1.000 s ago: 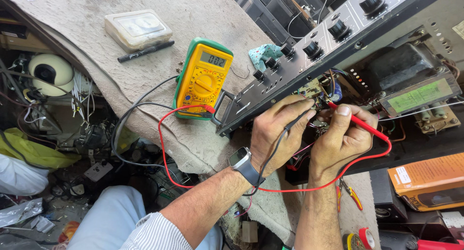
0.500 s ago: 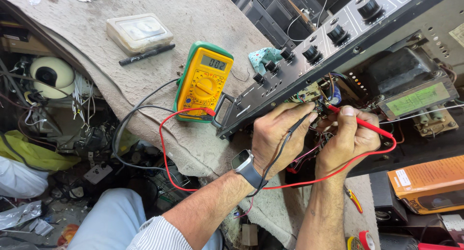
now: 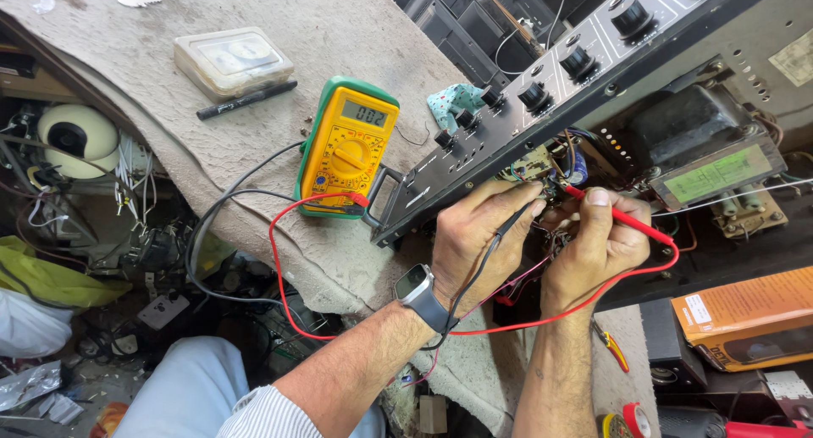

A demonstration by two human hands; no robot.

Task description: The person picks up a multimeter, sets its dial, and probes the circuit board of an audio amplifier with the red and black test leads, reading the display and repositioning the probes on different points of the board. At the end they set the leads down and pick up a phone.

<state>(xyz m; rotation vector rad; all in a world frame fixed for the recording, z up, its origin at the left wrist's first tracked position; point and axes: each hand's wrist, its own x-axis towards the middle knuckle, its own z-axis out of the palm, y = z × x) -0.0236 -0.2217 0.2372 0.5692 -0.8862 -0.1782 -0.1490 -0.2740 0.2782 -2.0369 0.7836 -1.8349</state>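
Observation:
My left hand (image 3: 474, 243) pinches a black test probe (image 3: 511, 224), its tip against a small circuit board (image 3: 535, 163) inside an open black amplifier chassis (image 3: 593, 74). Close on its right, my right hand (image 3: 597, 243) grips a red test probe (image 3: 622, 222), tip touching the same wiring area. A red lead (image 3: 279, 268) and a black lead (image 3: 212, 226) run back to a yellow multimeter (image 3: 345, 146) in a green holster, lying on the grey cloth-covered bench (image 3: 339, 31) with its display lit. A grey smartwatch (image 3: 417, 287) sits on my left wrist.
A clear plastic box (image 3: 233, 61) and black marker (image 3: 246, 99) lie behind the multimeter. The chassis holds a large transformer (image 3: 694, 129). An orange carton (image 3: 745, 315) lies right. Cluttered parts, cables and a round white unit (image 3: 72, 133) fill the space left of the bench.
Both hands have stayed on the probes at the board, with only slight shifts of the fingers. The head camera has drifted a little.

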